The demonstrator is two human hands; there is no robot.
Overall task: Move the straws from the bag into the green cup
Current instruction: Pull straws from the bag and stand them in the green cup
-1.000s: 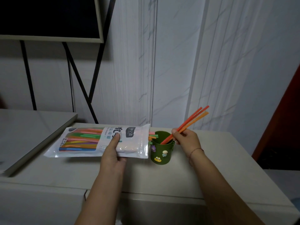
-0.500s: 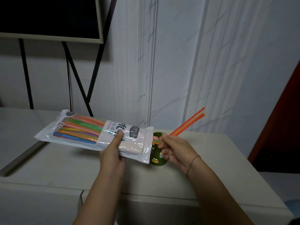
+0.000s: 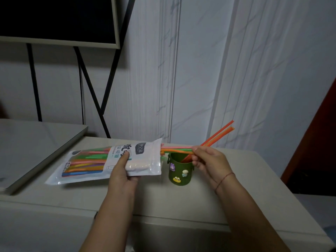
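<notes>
Clear bag (image 3: 109, 160), mouth beside the green cup (image 3: 179, 172); pink and green straws (image 3: 176, 149) jut over it; orange straws (image 3: 219, 134) lean inside.

Light: dim, cool, even; source unseen;
Shadows: soft, faint under bag (image 3: 87, 166);
Glare: small sheen on its plastic edge;
Edges: wall (image 3: 254, 70) lines bow, wide-angle;
Focus: soft overall

Left hand (image 3: 121, 172), right hand (image 3: 209, 160): both curled
</notes>
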